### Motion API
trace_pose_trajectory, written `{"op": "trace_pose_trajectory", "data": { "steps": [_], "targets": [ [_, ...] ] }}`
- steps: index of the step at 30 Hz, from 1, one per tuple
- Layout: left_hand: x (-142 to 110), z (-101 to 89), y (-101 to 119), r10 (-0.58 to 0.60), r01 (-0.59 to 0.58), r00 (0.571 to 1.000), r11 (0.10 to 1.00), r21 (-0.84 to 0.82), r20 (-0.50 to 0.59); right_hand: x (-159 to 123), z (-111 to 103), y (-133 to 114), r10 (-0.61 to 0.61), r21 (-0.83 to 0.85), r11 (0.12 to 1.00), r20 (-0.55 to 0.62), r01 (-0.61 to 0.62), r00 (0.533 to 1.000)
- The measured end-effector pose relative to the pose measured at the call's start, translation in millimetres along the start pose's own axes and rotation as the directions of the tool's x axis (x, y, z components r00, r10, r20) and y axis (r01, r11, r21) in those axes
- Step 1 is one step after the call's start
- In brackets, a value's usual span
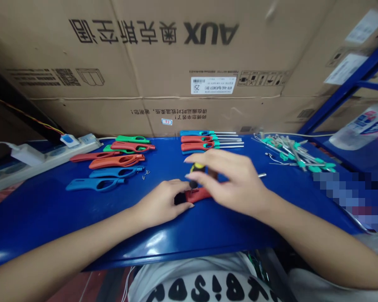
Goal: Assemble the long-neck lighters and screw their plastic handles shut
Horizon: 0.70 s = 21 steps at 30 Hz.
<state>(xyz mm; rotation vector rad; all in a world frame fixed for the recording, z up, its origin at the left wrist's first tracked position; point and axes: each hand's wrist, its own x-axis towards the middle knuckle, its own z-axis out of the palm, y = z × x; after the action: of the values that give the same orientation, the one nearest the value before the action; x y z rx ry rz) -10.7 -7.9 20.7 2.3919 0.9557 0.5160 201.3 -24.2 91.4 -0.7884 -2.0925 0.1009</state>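
A red plastic lighter body (199, 194) lies on the blue table (50, 209) in front of me. My left hand (162, 203) is closed on its near end and holds it down. My right hand (231, 180) grips a small screwdriver with a yellow and black handle (196, 169), held upright with its tip on the red body. A metal tube end (262, 175) sticks out to the right of my right hand.
Empty lighter shells in red, green and blue (113, 163) lie at the left. Finished lighters with metal tubes (208, 140) are stacked at the back. Metal tubes with green fittings (294, 155) are piled at the right. A power strip (44, 155) sits far left; cardboard boxes (182, 63) stand behind.
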Motion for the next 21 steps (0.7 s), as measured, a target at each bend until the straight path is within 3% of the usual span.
{"op": "trace_pose_trajectory", "data": {
  "steps": [2,5,7,10,14,19,21],
  "targets": [
    [1.8,-8.5,1.2,-0.029,0.029,0.999,1.0,0.008,0.029,3.6,-15.7,16.9,0.118,0.006,0.993,-0.131,-0.118,0.984],
    [6.8,-22.3,-3.2,-0.06,0.056,0.997,0.995,0.078,0.057,2.7,-47.6,57.3,0.092,-0.273,0.942,-0.345,-0.194,0.934],
    [12.1,-29.3,-10.2,-0.078,0.07,0.996,0.986,0.149,0.05,-3.8,-67.3,87.9,0.104,-0.424,0.864,-0.379,-0.272,0.92],
    [23.3,-34.2,-23.9,-0.072,0.065,0.997,0.977,0.204,0.031,-18.0,-85.7,126.6,0.222,-0.509,0.74,-0.433,-0.441,0.873],
    [41.9,-33.3,-40.8,-0.02,0.024,1.0,0.966,0.258,-0.016,-31.3,-92.6,154.2,0.413,-0.55,0.607,-0.398,-0.573,0.819],
    [61.5,-30.0,-52.2,0.007,0.013,0.997,0.965,0.261,-0.074,-36.3,-94.0,169.2,0.533,-0.61,0.533,-0.296,-0.586,0.792],
    [66.3,-29.6,-55.2,0.011,0.011,0.996,0.968,0.249,-0.087,-37.7,-93.8,174.4,0.635,-0.658,0.468,-0.215,-0.591,0.742]
  ]
}}
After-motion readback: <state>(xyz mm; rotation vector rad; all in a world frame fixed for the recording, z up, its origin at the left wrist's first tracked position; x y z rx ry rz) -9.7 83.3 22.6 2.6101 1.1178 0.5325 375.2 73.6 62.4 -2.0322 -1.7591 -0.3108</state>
